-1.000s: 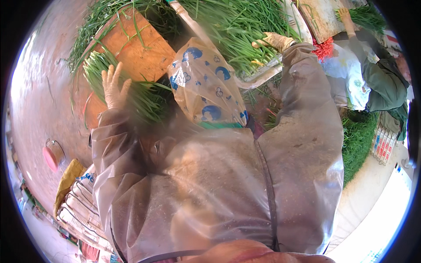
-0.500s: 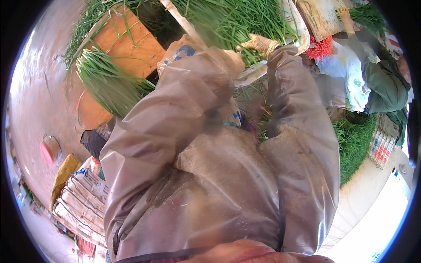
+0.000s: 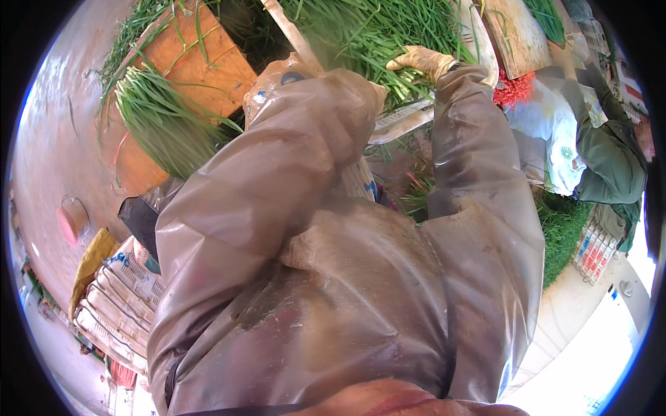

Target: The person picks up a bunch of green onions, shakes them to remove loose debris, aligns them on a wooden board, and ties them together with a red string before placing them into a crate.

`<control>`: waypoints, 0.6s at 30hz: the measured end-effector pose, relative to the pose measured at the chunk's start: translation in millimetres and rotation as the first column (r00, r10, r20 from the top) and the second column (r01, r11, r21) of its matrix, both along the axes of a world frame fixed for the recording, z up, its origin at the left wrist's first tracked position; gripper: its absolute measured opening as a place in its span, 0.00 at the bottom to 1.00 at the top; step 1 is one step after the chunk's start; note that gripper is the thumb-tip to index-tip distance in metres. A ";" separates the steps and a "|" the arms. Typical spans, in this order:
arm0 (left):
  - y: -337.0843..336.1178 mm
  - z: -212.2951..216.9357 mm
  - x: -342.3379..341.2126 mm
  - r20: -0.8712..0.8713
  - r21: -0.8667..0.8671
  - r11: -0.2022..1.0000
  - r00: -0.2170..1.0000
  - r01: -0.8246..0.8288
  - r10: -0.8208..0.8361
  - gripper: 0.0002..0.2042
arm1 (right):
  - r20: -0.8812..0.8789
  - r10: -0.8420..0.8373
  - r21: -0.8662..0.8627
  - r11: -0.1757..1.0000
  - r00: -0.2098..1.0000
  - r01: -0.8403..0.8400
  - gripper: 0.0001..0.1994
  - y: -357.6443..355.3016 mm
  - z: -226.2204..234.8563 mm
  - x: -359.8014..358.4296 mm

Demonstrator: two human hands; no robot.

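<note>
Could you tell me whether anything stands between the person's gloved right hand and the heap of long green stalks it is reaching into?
Nothing visible does: the right hand in its tan glove rests directly on the heap of long green stalks. The left hand is hidden behind the raised translucent plastic raincoat sleeve.

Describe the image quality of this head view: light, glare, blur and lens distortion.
Head view: bright daylight, blown out white at the lower right rim; sheen on the clear plastic raincoat. Fisheye bends the wooden board and blacks the corners. The left sleeve is soft, close to the lens, and hides the left hand; the gloved right hand on the green stalks is fairly sharp.
</note>
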State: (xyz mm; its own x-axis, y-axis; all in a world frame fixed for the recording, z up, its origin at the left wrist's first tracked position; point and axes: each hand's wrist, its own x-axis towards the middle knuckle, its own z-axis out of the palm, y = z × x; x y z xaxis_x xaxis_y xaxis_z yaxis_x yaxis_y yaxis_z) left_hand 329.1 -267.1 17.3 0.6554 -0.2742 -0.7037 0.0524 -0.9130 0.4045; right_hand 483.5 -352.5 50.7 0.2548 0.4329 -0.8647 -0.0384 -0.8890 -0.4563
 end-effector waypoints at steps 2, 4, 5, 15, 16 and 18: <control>0.5 -1.0 -1.4 0.050 -0.014 1.000 0.999 -0.007 0.008 0.20 | 0.102 0.104 -0.062 0.993 0.989 -0.098 0.41 4.7 16.2 -9.6; 4.4 -1.3 -5.1 0.096 -0.038 0.999 0.995 -0.033 0.036 0.20 | 0.207 0.305 -0.012 0.951 0.930 -0.309 0.55 -10.8 -42.3 14.8; 7.8 -2.3 -8.2 0.115 -0.044 0.997 0.992 -0.056 0.061 0.20 | 0.098 0.272 0.040 0.960 0.957 -0.277 0.59 -3.7 -35.2 7.9; 17.2 -1.4 -17.4 0.243 -0.103 0.988 0.960 -0.117 0.139 0.22 | -0.162 -0.184 0.196 0.957 0.970 0.214 0.18 -29.2 -62.6 -17.6; 14.7 0.1 -17.5 0.257 -0.094 0.990 0.958 -0.109 0.130 0.22 | 0.006 -0.052 0.186 0.981 0.999 0.050 0.20 -32.0 -78.2 -4.6; 19.3 -3.3 -20.9 0.267 -0.090 0.986 0.951 -0.137 0.157 0.22 | 0.261 0.201 0.027 0.976 0.944 -0.215 0.28 -5.4 -40.7 -6.6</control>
